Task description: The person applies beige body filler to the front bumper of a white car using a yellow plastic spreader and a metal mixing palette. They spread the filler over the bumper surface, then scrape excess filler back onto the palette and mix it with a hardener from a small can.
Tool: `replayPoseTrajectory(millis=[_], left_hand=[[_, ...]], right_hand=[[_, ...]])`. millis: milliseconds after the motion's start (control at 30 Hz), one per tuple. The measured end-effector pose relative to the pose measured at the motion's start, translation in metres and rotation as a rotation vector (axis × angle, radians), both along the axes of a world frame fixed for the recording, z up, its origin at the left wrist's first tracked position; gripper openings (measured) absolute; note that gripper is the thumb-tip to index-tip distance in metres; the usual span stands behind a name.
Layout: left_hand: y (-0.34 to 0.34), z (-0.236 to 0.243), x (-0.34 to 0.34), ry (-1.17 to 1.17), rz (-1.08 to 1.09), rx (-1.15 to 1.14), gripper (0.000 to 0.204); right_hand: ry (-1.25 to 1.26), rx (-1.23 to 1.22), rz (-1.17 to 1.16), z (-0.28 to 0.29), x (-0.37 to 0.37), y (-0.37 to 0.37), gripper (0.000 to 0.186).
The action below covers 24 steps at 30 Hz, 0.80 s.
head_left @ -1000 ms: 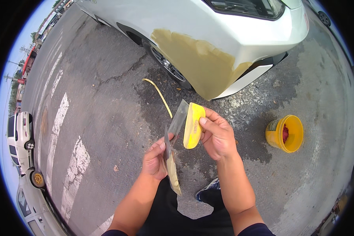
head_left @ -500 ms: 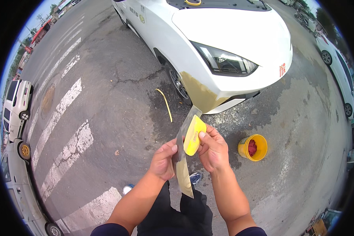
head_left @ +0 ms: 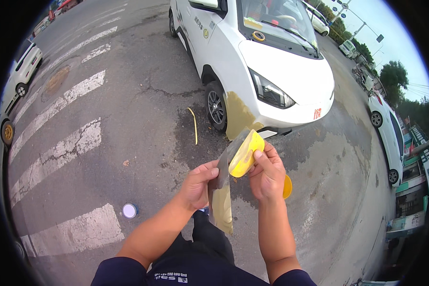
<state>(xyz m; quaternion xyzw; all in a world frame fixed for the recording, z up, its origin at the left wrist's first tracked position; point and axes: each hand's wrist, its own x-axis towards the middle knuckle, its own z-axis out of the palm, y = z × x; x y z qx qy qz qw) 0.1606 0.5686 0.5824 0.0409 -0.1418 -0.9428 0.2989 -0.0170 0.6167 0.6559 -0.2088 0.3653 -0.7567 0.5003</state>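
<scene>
Yellow bucket (head_left: 287, 187), in plain view earlier, is now mostly hidden behind the right hand (head_left: 269, 177). That hand pinches a rounded yellow spreader (head_left: 249, 155). Between the hands, left hand (head_left: 199, 185) grips a thin, flat grey plate (head_left: 215, 182) bearing tan paste (head_left: 221, 207).

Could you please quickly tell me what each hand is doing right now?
Left hand: closed, holding a thin grey plate with tan paste.
Right hand: closed, holding a yellow spreader.

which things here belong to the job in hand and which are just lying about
Job, apparently: yellow spreader in right hand; grey plate with tan paste in left hand; tan patch on white car

Lying about, seemingly: yellow strip; white-topped tin; yellow bucket; yellow ring
</scene>
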Motion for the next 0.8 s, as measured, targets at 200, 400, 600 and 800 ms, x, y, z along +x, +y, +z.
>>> replayPoseTrajectory(millis=[200, 400, 600, 800], left_hand=[[0.076, 0.029, 0.112, -0.012, 0.098, -0.020, 0.046], [0.132, 0.052, 0.174, -0.025, 0.132, -0.043, 0.047], [0.184, 0.062, 0.197, -0.096, 0.137, -0.058, 0.046], [0.247, 0.066, 0.185, -0.177, 0.136, -0.062, 0.043]], right_hand=[[0.053, 0.014, 0.206, 0.013, 0.107, 0.072, 0.031], [0.249, 0.095, 0.468, 0.023, 0.157, 0.138, 0.033], [0.178, 0.064, 0.405, 0.046, 0.167, 0.187, 0.033], [0.211, 0.022, 0.429, 0.033, 0.162, 0.247, 0.032]])
